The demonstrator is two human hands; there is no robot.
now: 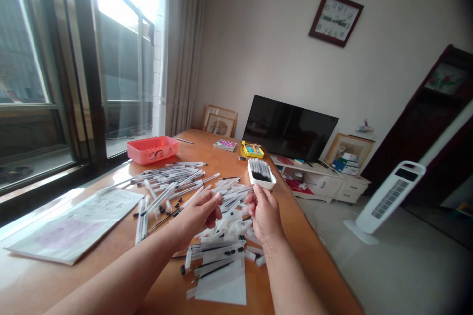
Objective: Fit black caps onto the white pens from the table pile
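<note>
Both my hands are raised over a heap of white pen barrels and black refills (221,236) on an orange wooden table (111,246). My left hand (197,214) has its fingers closed on the end of a white pen barrel (236,193) that reaches across to my right hand (263,211), whose fingers pinch its other end. More pens (173,177) lie spread out further back on the left.
A white tray of pens with black tips (261,173) stands just beyond my hands. A pink tray (152,149) sits at the back left, a paper sheet (74,224) on the left. A television (288,128), a white tower fan (388,197) and a window (55,74) surround the table.
</note>
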